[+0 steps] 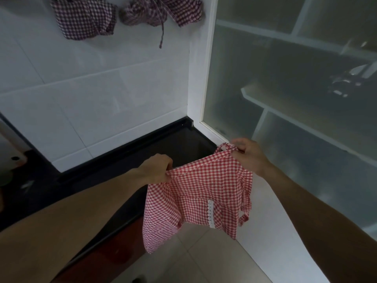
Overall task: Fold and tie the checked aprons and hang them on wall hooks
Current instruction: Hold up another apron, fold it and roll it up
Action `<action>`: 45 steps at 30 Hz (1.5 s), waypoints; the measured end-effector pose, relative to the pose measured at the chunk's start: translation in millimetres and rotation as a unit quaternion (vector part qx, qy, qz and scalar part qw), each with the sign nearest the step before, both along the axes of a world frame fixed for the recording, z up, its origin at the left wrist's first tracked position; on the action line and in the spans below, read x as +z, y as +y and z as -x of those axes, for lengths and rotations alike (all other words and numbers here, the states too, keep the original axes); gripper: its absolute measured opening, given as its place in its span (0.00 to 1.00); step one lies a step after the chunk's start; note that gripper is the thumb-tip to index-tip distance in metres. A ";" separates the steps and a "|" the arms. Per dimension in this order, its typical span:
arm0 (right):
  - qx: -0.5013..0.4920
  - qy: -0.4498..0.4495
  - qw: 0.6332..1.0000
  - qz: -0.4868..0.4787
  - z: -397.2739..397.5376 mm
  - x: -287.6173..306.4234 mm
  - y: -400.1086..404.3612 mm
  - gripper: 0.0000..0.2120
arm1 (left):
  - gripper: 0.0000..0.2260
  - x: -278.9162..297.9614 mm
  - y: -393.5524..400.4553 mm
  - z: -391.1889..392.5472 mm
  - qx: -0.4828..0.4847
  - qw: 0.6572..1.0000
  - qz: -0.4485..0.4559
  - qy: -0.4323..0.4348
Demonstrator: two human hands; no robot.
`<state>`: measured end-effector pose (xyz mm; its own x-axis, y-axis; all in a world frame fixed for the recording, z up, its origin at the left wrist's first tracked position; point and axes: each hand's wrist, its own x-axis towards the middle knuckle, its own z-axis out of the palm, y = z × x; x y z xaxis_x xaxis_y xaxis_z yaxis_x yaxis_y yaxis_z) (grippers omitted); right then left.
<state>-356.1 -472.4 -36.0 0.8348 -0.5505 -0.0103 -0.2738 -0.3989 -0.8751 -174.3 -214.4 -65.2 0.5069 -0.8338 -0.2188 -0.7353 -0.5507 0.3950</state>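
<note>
- The red-and-white checked apron (195, 193) hangs in the air between the person's two hands, in front of the black worktop (114, 160) and above the tiled floor (195, 260). It touches neither.
- It looks like thin, light cotton: soft, limp, and with no shape of its own. It droops in loose folds below the top edge, and a strip of white lace trim (211, 213) shows on what may be a pocket.
- I'd say the best places to take hold are along the top hem and at the strap ends. Grip anywhere lower and the cloth will just bunch up.
- The left hand (157, 169) pinches the top edge at its left corner, fingers curled tight on the fabric.
- The right hand (250, 155) grips the opposite upper corner, slightly higher, right where a narrow strap loop (225, 147) sticks up beside the knuckles.
- The hem is stretched fairly taut between the two hands, and the rest dangles freely beneath them.
- Up on the white tiled wall (91, 94), two darker checked aprons (83, 19) (163, 11) hang already bundled, one with a tie string (162, 33) trailing down. I can't make out the hooks.
- To the right stands a frosted-glass cabinet door (295, 88).
</note>
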 end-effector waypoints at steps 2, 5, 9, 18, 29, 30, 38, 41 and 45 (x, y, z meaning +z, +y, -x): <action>-0.032 -0.010 0.998 -0.048 -0.9 -1.1 -3.0 0.19 | 0.14 1.6 0.1 1.9 0.004 0.998 0.024 0.062; -0.052 -0.029 0.997 -0.049 -3.0 -2.6 -8.6 0.18 | 0.16 8.3 0.9 6.7 0.029 0.979 0.017 0.199; -0.019 -0.034 0.998 0.043 -5.1 -3.8 -14.9 0.09 | 0.27 15.7 -2.4 14.7 0.042 0.957 -0.022 0.286; 0.023 -0.030 0.999 0.009 -4.1 1.0 -20.9 0.06 | 0.03 14.3 5.7 3.2 0.022 0.967 -0.029 0.250; 0.102 0.029 0.990 0.097 -6.8 0.6 -12.9 0.06 | 0.13 5.8 3.8 -11.1 0.042 0.999 0.010 -0.017; 0.114 0.041 0.987 0.110 -6.5 0.8 -14.2 0.06 | 0.12 5.4 6.2 -11.2 0.029 1.000 0.003 0.007; 0.096 0.059 0.977 0.178 -12.0 -2.6 -30.2 0.09 | 0.03 6.0 17.6 -9.6 -0.001 0.989 -0.032 0.143; 0.059 0.041 0.979 0.190 -11.8 -4.2 -33.5 0.12 | 0.04 8.1 19.1 -10.5 0.007 0.982 -0.029 0.188; -0.013 0.016 0.983 0.185 -14.2 -7.6 -35.9 0.15 | 0.15 6.7 19.1 -9.0 0.031 0.986 -0.023 0.162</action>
